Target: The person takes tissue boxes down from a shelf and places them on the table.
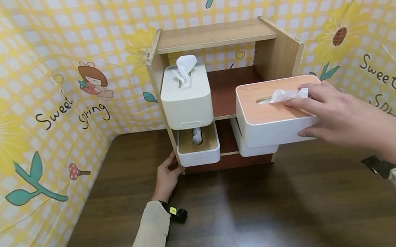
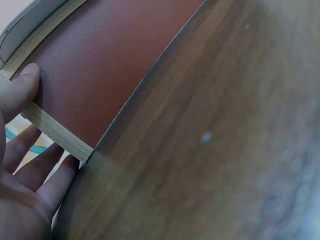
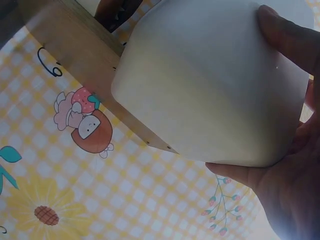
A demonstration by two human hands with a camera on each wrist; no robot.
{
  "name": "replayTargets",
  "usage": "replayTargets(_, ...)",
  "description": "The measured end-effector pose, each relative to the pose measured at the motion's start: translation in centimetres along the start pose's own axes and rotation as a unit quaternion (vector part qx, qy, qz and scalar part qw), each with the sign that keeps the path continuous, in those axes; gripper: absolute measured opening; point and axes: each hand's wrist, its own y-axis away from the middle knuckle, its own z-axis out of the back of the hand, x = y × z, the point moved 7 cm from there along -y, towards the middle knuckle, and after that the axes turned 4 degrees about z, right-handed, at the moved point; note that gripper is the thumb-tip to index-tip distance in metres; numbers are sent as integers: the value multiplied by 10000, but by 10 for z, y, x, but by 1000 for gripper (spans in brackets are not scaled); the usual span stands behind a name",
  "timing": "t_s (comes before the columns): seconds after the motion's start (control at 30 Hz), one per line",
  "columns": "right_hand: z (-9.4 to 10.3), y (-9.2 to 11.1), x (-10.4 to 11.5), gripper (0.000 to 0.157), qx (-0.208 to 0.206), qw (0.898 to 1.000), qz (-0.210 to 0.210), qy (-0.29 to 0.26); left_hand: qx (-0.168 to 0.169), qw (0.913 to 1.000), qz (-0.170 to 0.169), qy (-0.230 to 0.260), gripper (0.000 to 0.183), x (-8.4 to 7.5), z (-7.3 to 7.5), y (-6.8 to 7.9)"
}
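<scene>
My right hand [image 1: 345,111] holds a white tissue box [image 1: 277,132] with a wood-look lid, in front of the right half of a small wooden shelf [image 1: 214,35]. Tissue pokes out of its slot. The right wrist view shows that box's plain white side [image 3: 210,85], with the thumb on one face and fingers around the edge. Low on the left, my left hand [image 1: 166,181] grips the shelf's side panel. In the left wrist view, the thumb lies inside the panel edge [image 2: 60,131] and the other fingers outside it.
An all-white tissue box [image 1: 187,110] stands on the upper left shelf. Below it sits a white box [image 1: 200,158] with a wooden lid. Another white box [image 1: 258,150] at lower right is partly hidden. A dark wooden table [image 1: 232,218] lies in front; patterned cloth [image 1: 97,28] surrounds the shelf.
</scene>
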Motion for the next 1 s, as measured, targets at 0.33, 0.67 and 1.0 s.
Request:
replayTargets(0.33,1,10,-4,70,40,9999,-148,75,53,10000,-11,31,63,2,-4,0)
replayTargets(0.67,3,24,-6,70,-283,9993,-112,222,40,10000,-29,17,64,2,-4,1)
replayTargets(1.0,3,32,-4,71,-250,9990,-69,352,-24,10000,-15,1,64,0,0,-1)
